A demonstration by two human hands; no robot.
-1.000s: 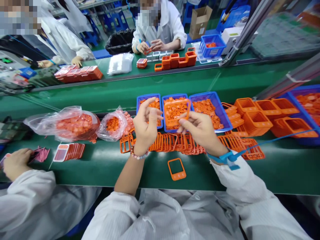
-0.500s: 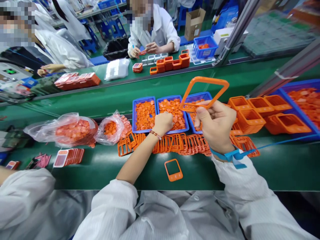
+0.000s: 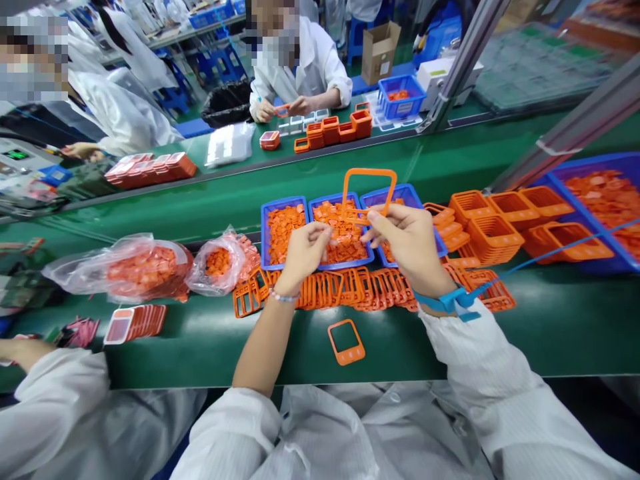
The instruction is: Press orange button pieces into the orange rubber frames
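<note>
My right hand [image 3: 413, 243] pinches a thin orange rectangular plastic frame [image 3: 371, 172] by its lower edge, holding it tilted up above the blue bins. Across from it, my left hand [image 3: 305, 252] hovers over the bins with thumb and fingertips drawn together. What they hold, if anything, is too small to make out. Small orange pieces fill the left bin [image 3: 265, 233] and the middle bin [image 3: 371, 257]. A third bin [image 3: 415, 195] lies partly behind my right hand. Another orange frame [image 3: 351, 355] rests flat on the green bench, in front of a leaning row of frames [image 3: 350, 287].
Stacked orange frames [image 3: 495, 239] and a large blue bin [image 3: 555, 183] stand right. Bags of orange parts [image 3: 145, 267] and white-faced panels [image 3: 120, 327] lie left. A blue cord [image 3: 530, 257] runs from my right wrist. A co-worker [image 3: 320, 60] sits opposite; another person's sleeve [image 3: 60, 380] is at left.
My left hand has lifted from the middle bin and turned, fingertips now toward the frame. My right hand has moved left with the frame, which is now turned more square to me.
</note>
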